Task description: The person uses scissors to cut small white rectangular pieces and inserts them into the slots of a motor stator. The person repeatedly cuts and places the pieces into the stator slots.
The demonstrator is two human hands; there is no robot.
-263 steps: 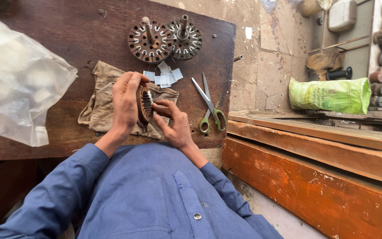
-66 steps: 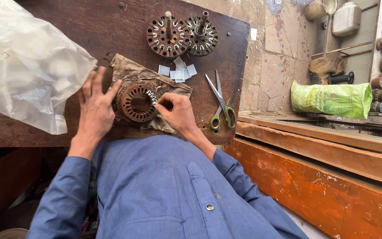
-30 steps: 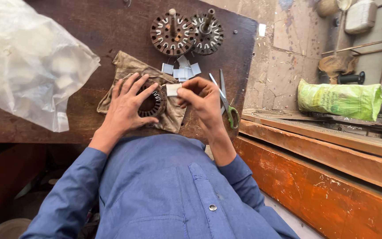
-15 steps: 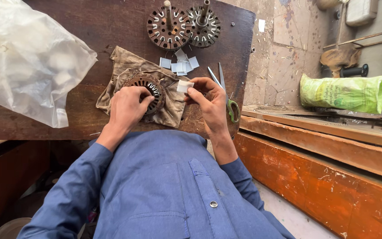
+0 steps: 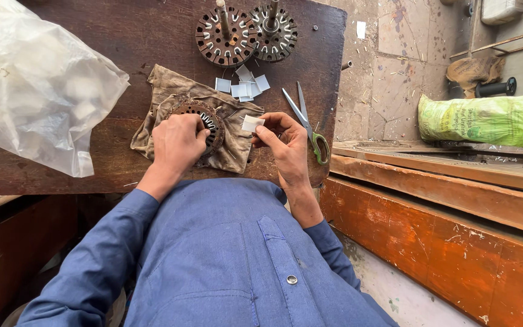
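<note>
Two hands work close together here: our left hand [image 5: 178,144] clamps the slotted stator core [image 5: 204,118] on the rag [image 5: 163,85], fingers curled over its near rim. Our right hand [image 5: 286,145] pinches a small white paper slip [image 5: 251,123] just right of the core, nearest its slots. Scissors [image 5: 307,123] lie beside it toward the bench [image 5: 92,36] edge; spare slips [image 5: 243,85] sit beyond.

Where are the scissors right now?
The scissors lie on the dark wooden table, just right of the right hand, near the table's right edge.
</note>
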